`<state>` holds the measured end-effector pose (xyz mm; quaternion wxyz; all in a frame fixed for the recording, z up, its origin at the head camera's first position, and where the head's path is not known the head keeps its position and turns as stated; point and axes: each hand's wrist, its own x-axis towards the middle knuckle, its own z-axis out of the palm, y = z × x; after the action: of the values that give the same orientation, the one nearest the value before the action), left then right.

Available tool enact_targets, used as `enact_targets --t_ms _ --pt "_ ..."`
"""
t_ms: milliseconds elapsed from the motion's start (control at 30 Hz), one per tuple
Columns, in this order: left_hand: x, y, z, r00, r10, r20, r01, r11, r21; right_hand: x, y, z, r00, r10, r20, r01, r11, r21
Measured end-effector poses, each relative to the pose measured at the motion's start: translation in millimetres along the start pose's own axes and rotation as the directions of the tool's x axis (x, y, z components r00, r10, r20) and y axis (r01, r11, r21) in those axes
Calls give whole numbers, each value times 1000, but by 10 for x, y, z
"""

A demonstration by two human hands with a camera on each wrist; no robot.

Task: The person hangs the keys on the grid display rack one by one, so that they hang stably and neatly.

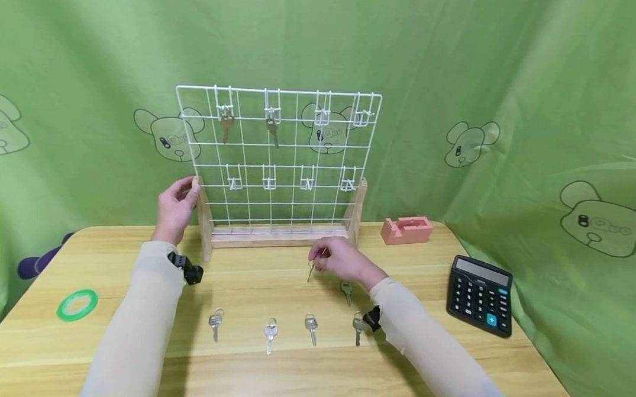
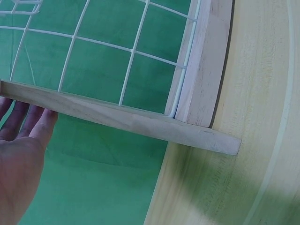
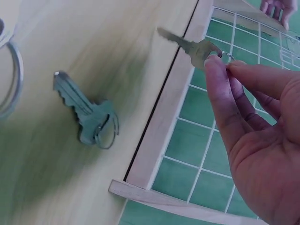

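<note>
A white wire grid rack (image 1: 276,204) with a wooden stand is at the back of the table. My left hand (image 1: 176,209) grips the top of its left wooden post (image 2: 117,117), fingers behind the wood in the left wrist view. In front of the rack's lower bar, my right hand (image 1: 342,260) pinches a key (image 3: 199,50) by its ring, between thumb and fingertip, with the blade sticking out. Below that hand a greenish key (image 3: 89,112) lies on the table. Two keys hang on upper-row hooks, a brownish key (image 1: 226,127) and a darker key (image 1: 272,129).
Several silver keys lie in a front row, among them a key (image 1: 270,335) near the middle. A calculator (image 1: 480,295) and a pink tape dispenser (image 1: 407,231) stand right, a green tape roll (image 1: 62,309) left. Green curtain (image 1: 462,62) hangs close behind.
</note>
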<state>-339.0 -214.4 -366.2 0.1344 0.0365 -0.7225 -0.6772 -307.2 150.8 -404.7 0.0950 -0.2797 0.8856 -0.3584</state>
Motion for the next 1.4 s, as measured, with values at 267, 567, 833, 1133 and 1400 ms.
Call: enact_targets --t_ms 267,567,833,1133,1400 --pt "12 -7 -6 1000 13 -4 -13 1000 7 -4 -44 -80 999 -20 -26 20 1000 -14" --pt "-2 5 7 1000 3 1 -3 1000 7 -35 -81 -150 996 -79 -46 79 997 -4" --pt "6 2 0 1000 5 8 -5 1000 -3 -59 -134 -254 993 -86 -75 85 996 -15" --pt "4 2 -7 1000 -5 5 5 1000 -12 -63 -274 -432 982 -78 -171 76 997 -18" --pt "-1 -6 -1 1000 -6 15 6 1000 -10 -73 -359 -541 963 -76 -258 78 997 0"
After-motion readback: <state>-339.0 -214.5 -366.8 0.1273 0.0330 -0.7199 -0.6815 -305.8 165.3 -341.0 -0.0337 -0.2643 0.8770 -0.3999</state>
